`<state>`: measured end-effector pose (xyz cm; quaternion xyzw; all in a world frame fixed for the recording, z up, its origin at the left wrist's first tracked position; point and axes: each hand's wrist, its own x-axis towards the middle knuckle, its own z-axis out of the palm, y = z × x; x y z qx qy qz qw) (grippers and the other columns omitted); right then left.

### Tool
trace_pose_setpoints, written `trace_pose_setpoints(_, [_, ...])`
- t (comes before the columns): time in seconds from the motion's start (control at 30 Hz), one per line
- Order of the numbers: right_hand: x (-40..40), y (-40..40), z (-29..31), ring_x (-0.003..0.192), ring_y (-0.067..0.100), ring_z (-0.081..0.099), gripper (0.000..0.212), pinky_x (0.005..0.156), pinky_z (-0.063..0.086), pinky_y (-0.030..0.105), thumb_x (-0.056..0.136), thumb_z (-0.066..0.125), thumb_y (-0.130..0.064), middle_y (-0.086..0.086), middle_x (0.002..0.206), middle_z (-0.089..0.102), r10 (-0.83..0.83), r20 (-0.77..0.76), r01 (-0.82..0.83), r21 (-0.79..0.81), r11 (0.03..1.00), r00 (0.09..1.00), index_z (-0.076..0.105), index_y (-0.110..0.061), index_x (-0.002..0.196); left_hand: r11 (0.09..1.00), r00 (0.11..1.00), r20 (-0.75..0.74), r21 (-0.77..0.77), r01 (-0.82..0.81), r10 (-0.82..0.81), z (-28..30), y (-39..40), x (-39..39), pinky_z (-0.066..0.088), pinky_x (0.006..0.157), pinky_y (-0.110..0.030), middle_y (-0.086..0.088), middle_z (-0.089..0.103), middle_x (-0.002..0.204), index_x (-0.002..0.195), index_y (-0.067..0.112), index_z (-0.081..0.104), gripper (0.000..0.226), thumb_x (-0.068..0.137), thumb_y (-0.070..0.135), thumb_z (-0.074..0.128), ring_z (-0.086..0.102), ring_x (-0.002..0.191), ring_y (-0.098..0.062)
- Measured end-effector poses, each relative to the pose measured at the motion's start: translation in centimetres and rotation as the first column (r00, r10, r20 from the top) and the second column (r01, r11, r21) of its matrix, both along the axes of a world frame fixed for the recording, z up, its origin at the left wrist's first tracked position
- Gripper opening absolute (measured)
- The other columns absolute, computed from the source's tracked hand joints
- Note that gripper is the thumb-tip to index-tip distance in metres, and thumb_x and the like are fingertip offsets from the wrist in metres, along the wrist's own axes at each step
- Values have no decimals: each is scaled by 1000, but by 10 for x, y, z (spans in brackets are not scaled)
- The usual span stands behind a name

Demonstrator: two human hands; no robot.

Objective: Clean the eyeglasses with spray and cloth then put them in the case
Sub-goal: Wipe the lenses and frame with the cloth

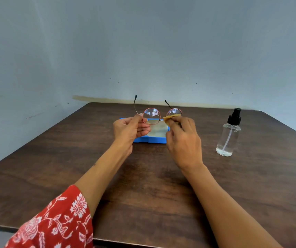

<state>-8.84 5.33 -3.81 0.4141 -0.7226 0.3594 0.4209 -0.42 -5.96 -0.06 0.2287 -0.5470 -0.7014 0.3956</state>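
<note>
Lying open on the dark wooden desk [143, 176], the blue rectangular case [150, 139] shows a pale grey lining. Right of it stands a clear plastic spray bottle [228, 136] with a black pump top, a little liquid at its bottom. Above the case, round thin-rimmed metal eyeglasses [151, 116] span left to right, temples pointing away. Left hand [130, 130] fingers pinch the frame's left edge; right hand [184, 140] fingers press a small tan cloth [170, 118] on the right lens.
</note>
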Motion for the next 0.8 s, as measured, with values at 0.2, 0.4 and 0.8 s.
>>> trace_pose_setpoints(0.2, [2, -1, -1, 98, 17, 48, 31, 62, 50, 24, 78, 52, -5, 8, 102, 64, 20, -3, -20, 14, 1000, 1000, 70, -4, 103, 1000, 1000, 12, -5, 6, -5, -2, 1, -1, 54, 49, -17, -5, 67, 53, 71, 2, 67, 24, 89, 16, 60, 66, 49, -13])
trace_pose_setpoints(0.4, [0, 0, 0, 100, 18, 49, 30, 63, 51, 26, 78, 53, -3, 8, 103, 64, 45, 19, -45, -38, 998, 999, 70, -4, 104, 1000, 1000, 20, -7, 4, -4, -1, 1, 0, 53, 48, -17, -4, 67, 53, 74, 1, 67, 23, 89, 17, 60, 65, 49, -13])
trace_pose_setpoints(0.8, [4, -3, 0, 103, 20, 47, 36, 72, 52, 27, 78, 53, -1, 12, 108, 62, 62, -5, -62, 3, 998, 998, 66, -2, 112, 1000, 999, 47, -4, 0, 1, -1, 3, 0, 53, 47, -17, -4, 67, 51, 69, 3, 66, 24, 89, 16, 60, 64, 46, -12])
